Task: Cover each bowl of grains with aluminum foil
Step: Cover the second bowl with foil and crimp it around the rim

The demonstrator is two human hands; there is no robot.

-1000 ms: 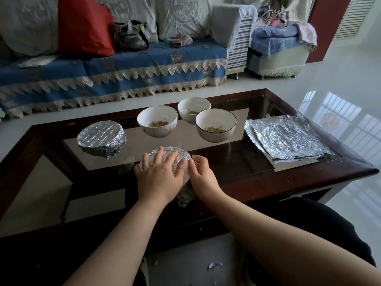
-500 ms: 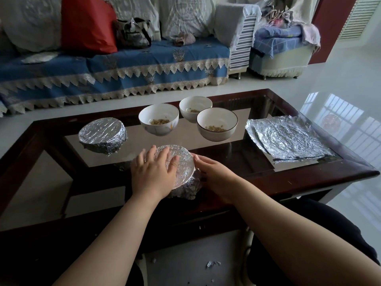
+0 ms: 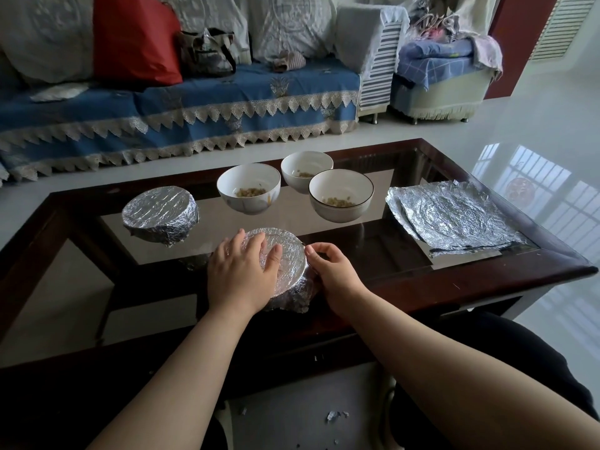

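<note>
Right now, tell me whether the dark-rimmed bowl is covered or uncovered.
Uncovered. The dark-rimmed bowl shows its bare white inside and grains at the bottom, with no foil over it.

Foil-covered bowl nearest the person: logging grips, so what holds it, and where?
The left hand presses flat on the foil-covered bowl top; the right hand pinches foil at its right rim.

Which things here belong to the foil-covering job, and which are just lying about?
Job: foil-wrapped bowl being pressed, left hand, right hand, finished foil-covered bowl, three open bowls of grains, spare foil sheets.

Lying about: red cushion, handbag, foil scraps on floor.
</note>
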